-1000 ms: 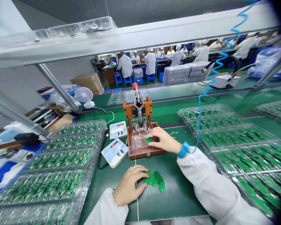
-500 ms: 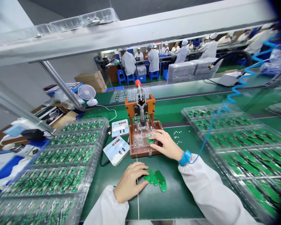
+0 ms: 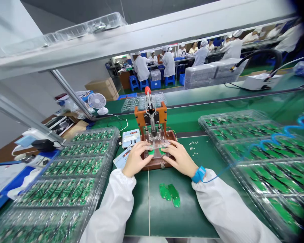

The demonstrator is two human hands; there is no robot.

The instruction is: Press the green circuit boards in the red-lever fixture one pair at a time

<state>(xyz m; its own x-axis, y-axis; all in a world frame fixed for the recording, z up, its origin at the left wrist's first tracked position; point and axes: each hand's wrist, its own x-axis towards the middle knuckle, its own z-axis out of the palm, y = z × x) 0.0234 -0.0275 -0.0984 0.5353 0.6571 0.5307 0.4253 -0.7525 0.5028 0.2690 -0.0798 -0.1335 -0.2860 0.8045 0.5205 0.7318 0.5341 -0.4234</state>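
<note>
Both hands are at the clear plate of a test fixture (image 3: 151, 116) with an orange frame and a red-knobbed toggle lever. My left hand (image 3: 136, 158) has its fingers closed on a small green circuit board (image 3: 151, 152) at the plate's left side. My right hand (image 3: 180, 158), with a blue wrist strap (image 3: 199, 174), has thumb and fingers around another green circuit board (image 3: 161, 151) at the right side. The fingers partly cover both boards. On the green mat in front of the fixture lie several loose green circuit boards (image 3: 172, 194).
Clear trays of circuit boards stand on the left (image 3: 91, 189) and right (image 3: 233, 162). Two counter boxes (image 3: 130, 137) sit left of the fixture. Small white bits (image 3: 193, 147) lie right of it. A coiled blue cord (image 3: 273, 139) crosses the right tray. Co-workers (image 3: 169, 64) work behind.
My left hand has moved from the loose boards up to the fixture's left side, bringing a circuit board. My right hand stays at the right board. The blue cord hangs lower.
</note>
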